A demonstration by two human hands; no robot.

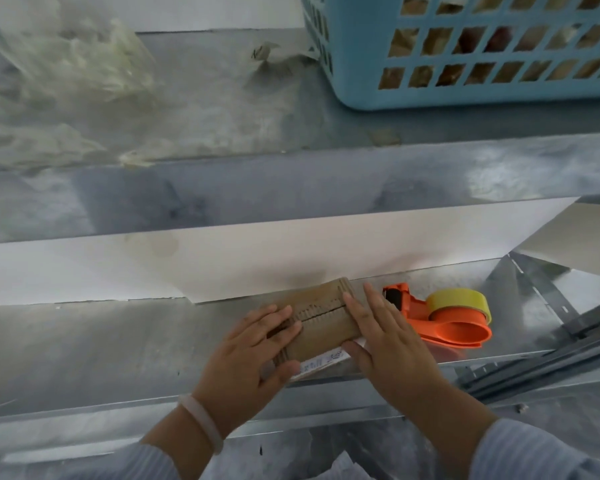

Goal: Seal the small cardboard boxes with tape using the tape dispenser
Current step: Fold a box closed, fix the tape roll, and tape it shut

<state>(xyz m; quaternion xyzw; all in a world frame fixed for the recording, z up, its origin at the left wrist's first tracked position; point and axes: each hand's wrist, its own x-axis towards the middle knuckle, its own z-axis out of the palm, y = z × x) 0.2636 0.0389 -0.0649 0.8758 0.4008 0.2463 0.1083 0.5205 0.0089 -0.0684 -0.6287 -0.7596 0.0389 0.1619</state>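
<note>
Pale sleeves [534,452] are cut off by the bottom edge, and a pale bangle [201,422] circles the left wrist. Much of the box [326,327] is covered. The left hand [253,351] hides its left end and the right hand [385,337] its right end, so only the middle of the top shows, with the jagged seam between the flaps. A white label [321,364] on the box's near side carries dark print, too blurred to read. Both hands lie flat, fingers straight, pressing on the top, each thumb against the near side. The box sits on the metal table [118,341] between the hands. Just right of the right hand lies the orange dispenser [444,327] with its yellow tape roll [459,301]. On the shelf [222,116] above, a blue basket [465,95] is cut off at the top, its brown contents indistinct. A clear bag [66,64] at upper left is blurred.
</note>
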